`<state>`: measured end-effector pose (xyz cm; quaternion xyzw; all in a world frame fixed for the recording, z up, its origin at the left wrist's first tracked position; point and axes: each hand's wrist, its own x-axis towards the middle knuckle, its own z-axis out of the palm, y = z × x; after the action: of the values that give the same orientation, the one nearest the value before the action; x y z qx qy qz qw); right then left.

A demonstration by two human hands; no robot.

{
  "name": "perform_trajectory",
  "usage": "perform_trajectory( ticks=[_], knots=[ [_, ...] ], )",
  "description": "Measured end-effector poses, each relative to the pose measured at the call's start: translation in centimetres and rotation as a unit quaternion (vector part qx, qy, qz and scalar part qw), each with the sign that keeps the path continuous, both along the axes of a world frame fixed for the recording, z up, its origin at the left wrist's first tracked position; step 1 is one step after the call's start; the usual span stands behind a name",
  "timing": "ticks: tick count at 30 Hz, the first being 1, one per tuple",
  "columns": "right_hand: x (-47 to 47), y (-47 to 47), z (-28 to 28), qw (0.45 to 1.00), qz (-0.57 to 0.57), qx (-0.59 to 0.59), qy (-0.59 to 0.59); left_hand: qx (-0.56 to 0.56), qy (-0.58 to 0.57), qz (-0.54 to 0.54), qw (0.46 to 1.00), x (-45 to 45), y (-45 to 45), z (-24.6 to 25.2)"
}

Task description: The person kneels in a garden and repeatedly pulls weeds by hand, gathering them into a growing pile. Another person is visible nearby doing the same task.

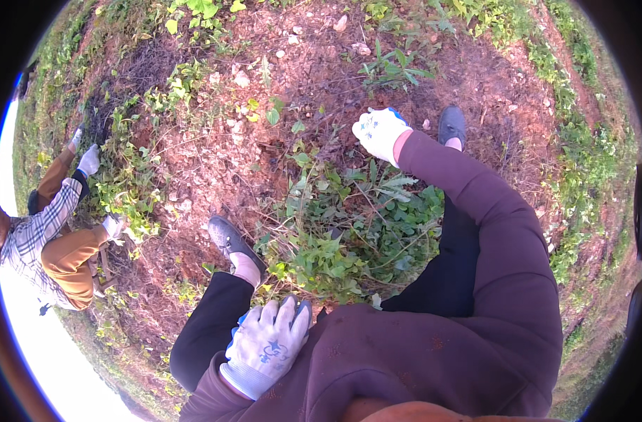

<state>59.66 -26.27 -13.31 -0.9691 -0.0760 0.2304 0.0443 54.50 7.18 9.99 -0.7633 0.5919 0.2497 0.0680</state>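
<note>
My left hand (271,343), in a white knit work glove with blue coating and printed marks, rests palm down near my lap. Its fingers are extended and slightly apart, with nothing visible in them. My right hand (381,134), in a matching glove, is held forward near my right shoe (451,126). Its fingers are curled into a fist, and whether they close on anything is hidden. Between my legs lies a heap of leafy green vines and weeds (347,237). Just beyond the right hand grows a narrow-leaved weed (397,68).
Reddish soil (194,163) with pale stones and dry stalks surrounds me. At left, another person in a plaid shirt (41,227) sits low, with a gloved hand (89,161) at the vines. My left shoe (234,240) borders the heap. Green rows (584,158) run along the right.
</note>
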Motion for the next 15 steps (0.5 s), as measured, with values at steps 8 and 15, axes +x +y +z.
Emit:
perform_trajectory(
  ticks=[8,15],
  knots=[
    [2.7,-1.7,-6.8,0.973,-0.079,-0.214,-0.031,0.014,-0.003,-0.006,1.000,0.5,-0.2,-0.6],
    [3.8,-4.5,-9.0,0.978,-0.131,-0.164,-0.002,0.010,0.001,0.005,1.000,0.8,-0.4,-0.6]
  ],
)
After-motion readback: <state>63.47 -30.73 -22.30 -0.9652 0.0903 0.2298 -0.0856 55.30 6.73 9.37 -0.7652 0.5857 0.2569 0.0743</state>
